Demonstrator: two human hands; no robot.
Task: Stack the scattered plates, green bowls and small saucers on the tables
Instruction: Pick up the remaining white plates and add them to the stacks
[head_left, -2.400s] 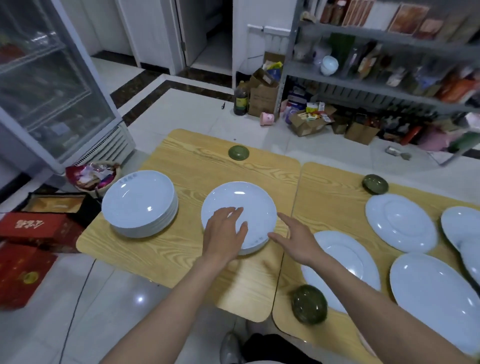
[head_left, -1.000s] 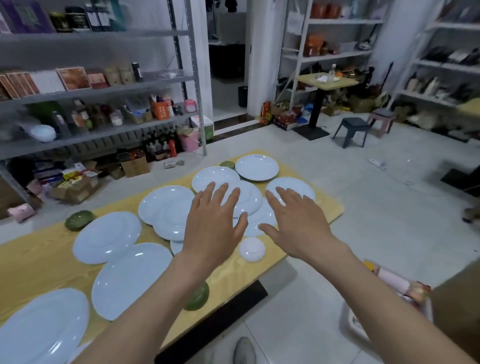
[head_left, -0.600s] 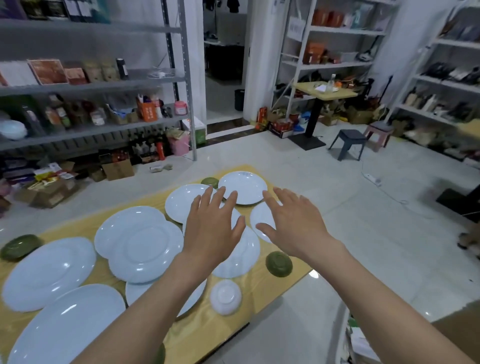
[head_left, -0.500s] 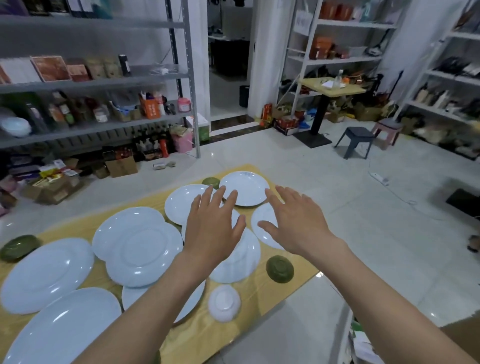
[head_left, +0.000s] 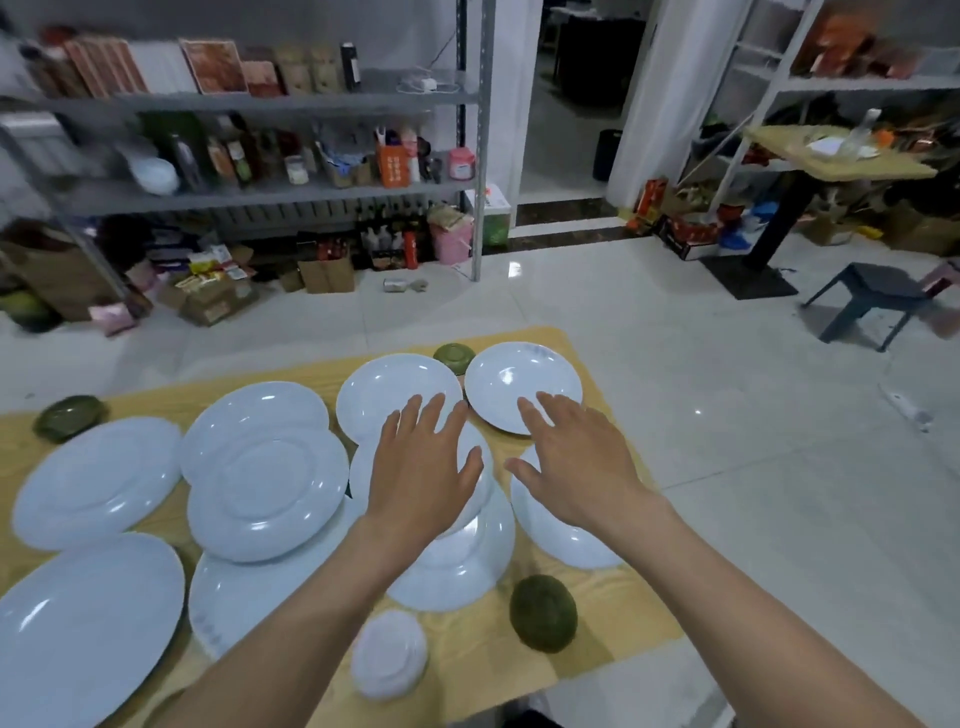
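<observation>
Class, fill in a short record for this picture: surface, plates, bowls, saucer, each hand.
surface: yellow wood-grain table
plates: round white ceramic plates, scattered, several overlapping
bowls: far green bowl, left green bowl, near green bowl upturned
saucer: small white saucer, near table edge
left hand: open, fingers spread over plates
right hand: open, holding nothing

Far left, grey metal shelving (head_left: 249, 196) crowded with bottles and packets; below it, cardboard boxes (head_left: 326, 274) and a pink bin (head_left: 453, 243). Far right, a dark stool (head_left: 878, 283) near a pedestal table (head_left: 810, 161).
</observation>
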